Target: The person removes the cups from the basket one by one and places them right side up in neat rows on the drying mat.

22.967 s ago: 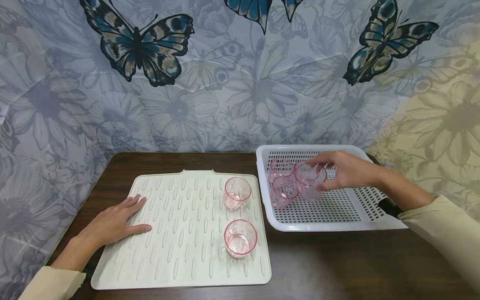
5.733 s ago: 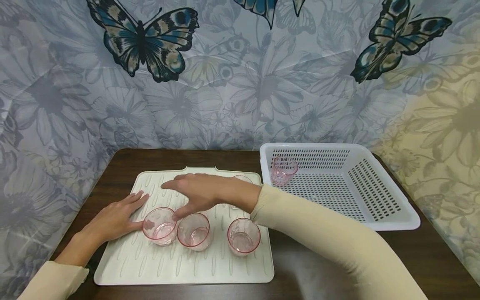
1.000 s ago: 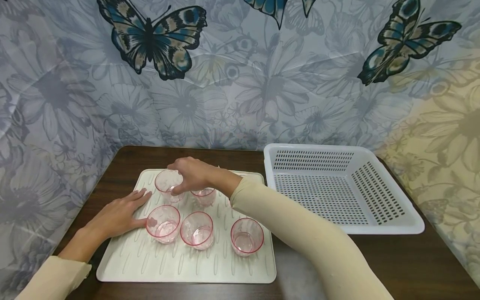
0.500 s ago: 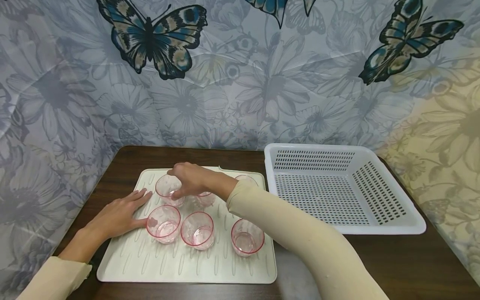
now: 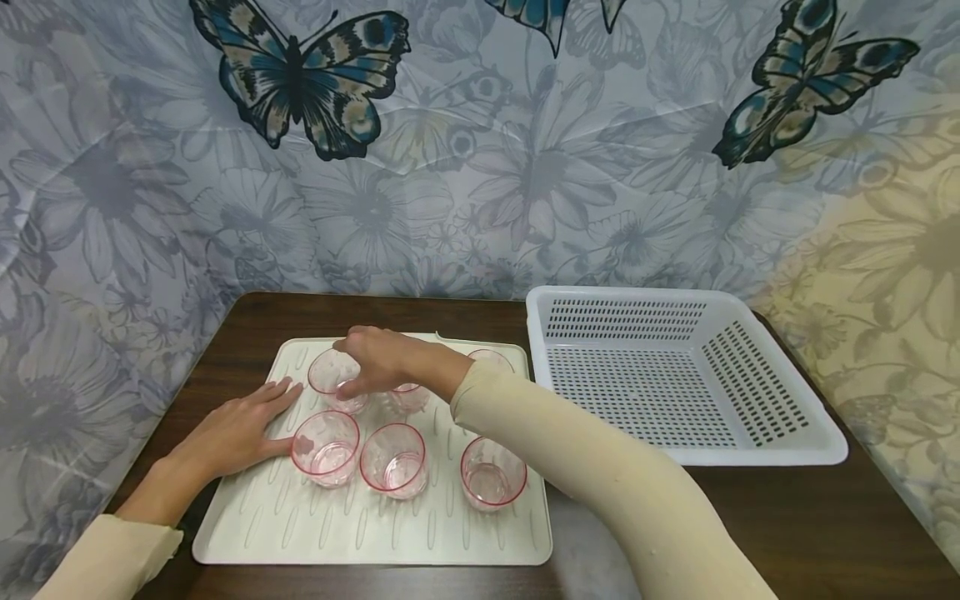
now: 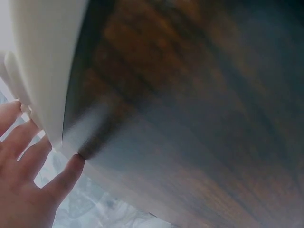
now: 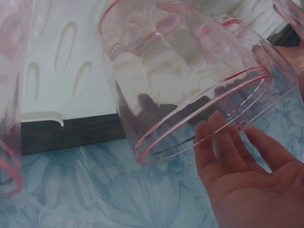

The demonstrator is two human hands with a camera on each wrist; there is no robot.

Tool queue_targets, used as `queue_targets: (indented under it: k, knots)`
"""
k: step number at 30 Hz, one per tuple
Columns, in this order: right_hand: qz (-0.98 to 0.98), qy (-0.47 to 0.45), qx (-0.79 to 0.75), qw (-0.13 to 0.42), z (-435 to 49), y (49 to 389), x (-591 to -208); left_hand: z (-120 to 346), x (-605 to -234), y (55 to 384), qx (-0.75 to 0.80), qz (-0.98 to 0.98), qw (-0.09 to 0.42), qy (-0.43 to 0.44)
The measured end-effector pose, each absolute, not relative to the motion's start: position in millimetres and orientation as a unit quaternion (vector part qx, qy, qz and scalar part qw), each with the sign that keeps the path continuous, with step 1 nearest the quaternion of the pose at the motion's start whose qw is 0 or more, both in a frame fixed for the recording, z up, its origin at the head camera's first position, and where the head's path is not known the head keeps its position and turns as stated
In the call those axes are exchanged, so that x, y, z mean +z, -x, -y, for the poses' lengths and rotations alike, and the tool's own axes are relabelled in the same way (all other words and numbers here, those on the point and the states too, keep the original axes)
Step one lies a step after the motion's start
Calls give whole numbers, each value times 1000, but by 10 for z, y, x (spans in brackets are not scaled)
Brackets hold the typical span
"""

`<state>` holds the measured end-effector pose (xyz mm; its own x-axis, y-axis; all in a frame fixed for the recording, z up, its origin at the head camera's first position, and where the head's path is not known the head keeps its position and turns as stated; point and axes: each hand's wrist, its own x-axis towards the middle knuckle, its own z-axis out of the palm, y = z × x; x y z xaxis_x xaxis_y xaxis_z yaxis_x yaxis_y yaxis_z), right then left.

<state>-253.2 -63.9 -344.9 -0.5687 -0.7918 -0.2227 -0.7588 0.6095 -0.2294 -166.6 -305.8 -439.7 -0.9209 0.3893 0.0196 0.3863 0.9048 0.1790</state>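
Observation:
In the head view, my left hand (image 5: 228, 435) lies with straight fingers on the left edge of a white ridged drying mat (image 5: 247, 525). Its thumb reaches the side of the front-left glass (image 5: 327, 442). At the back left, my right hand (image 5: 386, 360) holds a pink-rimmed glass (image 5: 324, 375) near its rim, thumb on the near side. Two more glasses stand in front, a middle glass (image 5: 395, 458) and a right-hand glass (image 5: 493, 479). The back-middle glass (image 5: 410, 400) and back-right glass (image 5: 492, 358) are partly hidden by the right arm. The right wrist view shows fingers (image 7: 225, 147) by the rims.
A white perforated basket (image 5: 675, 454) sits to the right of the mat on the dark wooden table (image 5: 750, 517). Behind the table hangs a butterfly-patterned cloth (image 5: 525, 208). The right sleeve (image 5: 600, 458) reaches across the mat's right side.
Since the oldest frame, the glasses in the basket have moved to the mat, the last one to its back left. Over the last second the right hand has sunk slightly; the left hand stays put.

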Motion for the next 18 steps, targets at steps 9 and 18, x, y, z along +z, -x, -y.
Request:
queue_targets:
  k: [9, 18]
  knots:
    - [-884, 433, -84, 152, 464, 2574, -3303, 3102, -4404, 1694, 88, -977, 15, -196]
    - [-895, 445, 33, -1, -322, 2572, -3009, 3101, -4361, 1722, 98, -976, 45, -191]
